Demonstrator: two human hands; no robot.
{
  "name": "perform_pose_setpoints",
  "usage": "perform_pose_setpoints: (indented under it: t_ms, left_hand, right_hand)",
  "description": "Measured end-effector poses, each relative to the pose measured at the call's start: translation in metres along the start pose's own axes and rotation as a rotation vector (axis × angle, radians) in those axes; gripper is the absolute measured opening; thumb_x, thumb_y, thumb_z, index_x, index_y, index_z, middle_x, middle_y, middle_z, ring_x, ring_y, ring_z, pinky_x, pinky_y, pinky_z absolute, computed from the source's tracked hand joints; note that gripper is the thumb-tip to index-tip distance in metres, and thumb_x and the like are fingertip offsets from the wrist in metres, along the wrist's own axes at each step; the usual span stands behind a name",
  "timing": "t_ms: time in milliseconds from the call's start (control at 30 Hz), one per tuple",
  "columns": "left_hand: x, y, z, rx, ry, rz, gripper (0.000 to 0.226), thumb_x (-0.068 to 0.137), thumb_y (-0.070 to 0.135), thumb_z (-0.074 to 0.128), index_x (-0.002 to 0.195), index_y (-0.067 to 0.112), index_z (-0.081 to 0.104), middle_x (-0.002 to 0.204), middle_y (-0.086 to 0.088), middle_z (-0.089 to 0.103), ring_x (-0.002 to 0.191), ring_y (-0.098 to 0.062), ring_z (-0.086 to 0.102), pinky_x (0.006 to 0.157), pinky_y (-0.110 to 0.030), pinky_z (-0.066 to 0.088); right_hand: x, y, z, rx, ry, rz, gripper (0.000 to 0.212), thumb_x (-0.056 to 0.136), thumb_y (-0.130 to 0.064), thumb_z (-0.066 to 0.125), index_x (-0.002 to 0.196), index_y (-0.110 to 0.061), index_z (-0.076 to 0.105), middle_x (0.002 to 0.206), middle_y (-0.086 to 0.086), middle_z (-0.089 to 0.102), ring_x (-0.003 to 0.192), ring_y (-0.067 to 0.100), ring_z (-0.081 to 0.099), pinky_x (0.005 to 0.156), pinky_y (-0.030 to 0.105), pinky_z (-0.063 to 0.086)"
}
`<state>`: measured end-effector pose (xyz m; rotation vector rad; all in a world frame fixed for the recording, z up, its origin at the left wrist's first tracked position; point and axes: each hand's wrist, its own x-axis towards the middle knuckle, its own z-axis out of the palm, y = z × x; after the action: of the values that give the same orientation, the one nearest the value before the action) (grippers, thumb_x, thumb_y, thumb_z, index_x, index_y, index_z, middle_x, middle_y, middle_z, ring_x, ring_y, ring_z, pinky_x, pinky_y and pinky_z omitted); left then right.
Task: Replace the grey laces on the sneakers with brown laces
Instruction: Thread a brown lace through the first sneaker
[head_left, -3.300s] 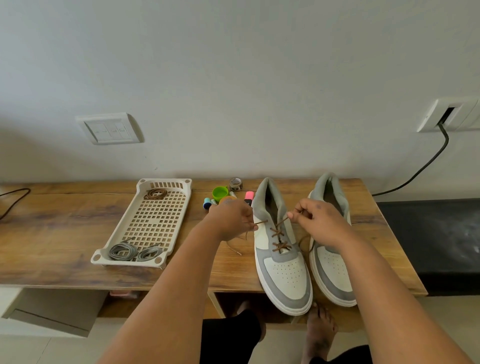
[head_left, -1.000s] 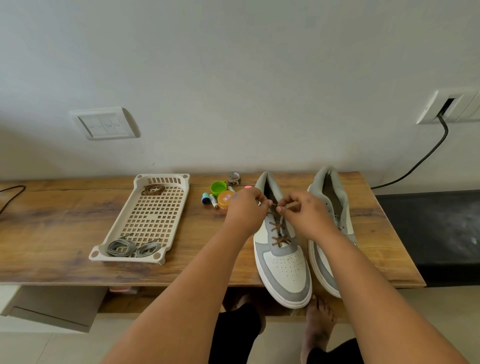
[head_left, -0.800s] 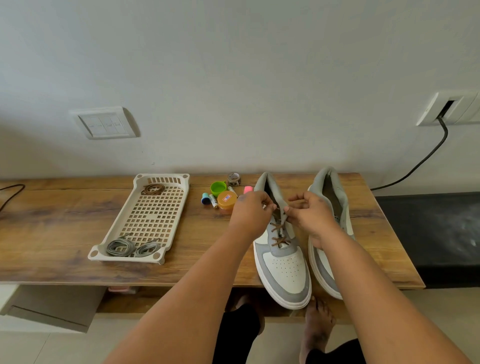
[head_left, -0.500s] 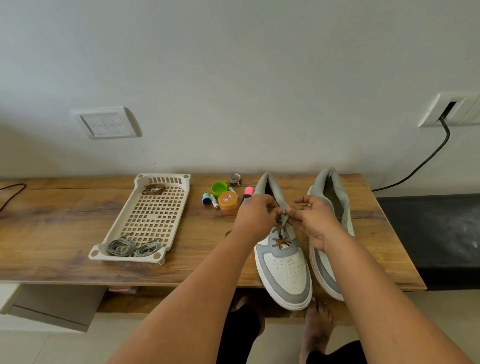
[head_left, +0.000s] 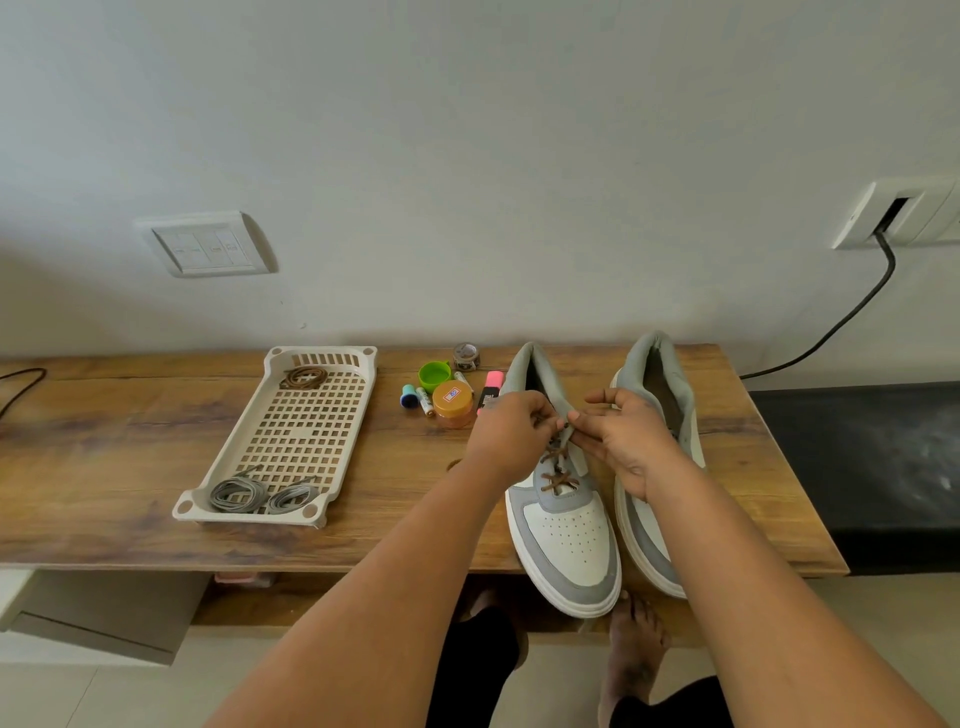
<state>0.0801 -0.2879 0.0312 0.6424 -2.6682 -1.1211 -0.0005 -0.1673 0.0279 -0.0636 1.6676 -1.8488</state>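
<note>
Nearest: left sneaker (head_left: 563, 525), toe overhanging the counter (head_left: 130, 457) edge, brown lace (head_left: 557, 467) crossed through the lower eyelets only; upper eyelets not yet threaded. Right sneaker (head_left: 660, 467) just beside, no lace visible.

Above the crossings: left hand (head_left: 506, 434) and right hand (head_left: 621, 441), fingertips nearly meeting over the tongue, each pinched on an end of the brown lace; exact eyelet hidden by the fingers.

Step in hand, by judgement: feeding a lace tip through the next eyelet pair. Best done with the tip gripped close to its end, pushed in from the same side as the rows below, then both ends drawn equal and flat. Shoe worth steadying, given the overhang.

Farther left: tray (head_left: 218, 499), two grey laces (head_left: 262, 493) coiled at its near end, spare brown lace (head_left: 304, 376) coiled at its far end.

Farthest: small jars and markers (head_left: 447, 392) by the wall.
</note>
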Motion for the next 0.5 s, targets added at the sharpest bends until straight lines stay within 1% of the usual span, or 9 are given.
perform_pose_setpoints:
  t_ms: [100,200,267,333,400,467,500]
  left_hand:
    - [0.0,0.001,0.004,0.032,0.028,0.01,0.013,0.094,0.025,0.064,0.09,0.013,0.067,0.06,0.012,0.047,0.056,-0.004,0.042,0.06,-0.024,0.036]
    - [0.0,0.002,0.007,0.066,0.064,0.015,0.015,0.096,0.025,0.061,0.089,0.013,0.066,0.062,0.011,0.046,0.057,-0.005,0.043,0.056,-0.023,0.034]
    - [0.0,0.0,0.007,0.079,0.06,0.014,0.018,0.097,0.026,0.058,0.091,0.012,0.067,0.066,0.007,0.047,0.06,-0.008,0.044,0.055,-0.022,0.032]
    - [0.0,-0.001,0.006,0.088,0.028,0.014,0.02,0.098,0.029,0.056,0.092,0.013,0.067,0.073,0.003,0.047,0.066,-0.014,0.046,0.057,-0.023,0.032]
    - [0.001,-0.002,0.005,0.086,0.0,0.007,0.022,0.098,0.034,0.056,0.091,0.015,0.066,0.074,0.004,0.046,0.068,-0.015,0.046,0.059,-0.025,0.034]
    - [0.001,-0.001,0.002,0.1,-0.016,-0.002,0.026,0.097,0.042,0.055,0.09,0.019,0.066,0.073,0.005,0.048,0.071,-0.016,0.049,0.062,-0.027,0.037]
    - [0.001,-0.001,0.001,0.119,-0.016,-0.01,0.028,0.097,0.045,0.054,0.088,0.021,0.065,0.075,0.004,0.051,0.077,-0.017,0.052,0.064,-0.03,0.04]
  right_hand:
    - [0.001,0.0,-0.002,-0.036,-0.002,-0.015,0.03,0.089,0.001,0.066,0.116,-0.004,0.053,0.099,0.014,0.066,0.089,0.023,0.07,0.076,0.029,0.059]
    - [0.001,-0.001,-0.004,-0.16,-0.009,-0.026,0.033,0.088,-0.006,0.071,0.117,-0.008,0.056,0.098,0.012,0.069,0.091,0.021,0.07,0.074,0.027,0.057]
    - [0.0,-0.003,-0.006,-0.214,-0.025,-0.038,0.036,0.083,-0.007,0.075,0.114,-0.012,0.057,0.094,0.011,0.071,0.089,0.02,0.069,0.071,0.026,0.056]
    - [-0.003,-0.005,-0.007,-0.235,-0.031,-0.041,0.036,0.081,-0.004,0.076,0.112,-0.012,0.058,0.091,0.011,0.071,0.086,0.019,0.069,0.068,0.025,0.054]
    - [-0.004,-0.007,-0.01,-0.275,-0.015,-0.044,0.035,0.081,-0.002,0.076,0.11,-0.011,0.06,0.089,0.012,0.071,0.082,0.019,0.069,0.066,0.025,0.054]
    - [-0.002,-0.011,-0.015,-0.42,0.034,-0.087,0.028,0.082,-0.005,0.076,0.106,-0.015,0.063,0.091,0.013,0.071,0.085,0.021,0.069,0.07,0.029,0.055]
    - [-0.002,-0.015,-0.02,-0.516,0.073,-0.124,0.023,0.084,-0.008,0.075,0.101,-0.019,0.064,0.094,0.013,0.071,0.089,0.023,0.068,0.075,0.034,0.057]
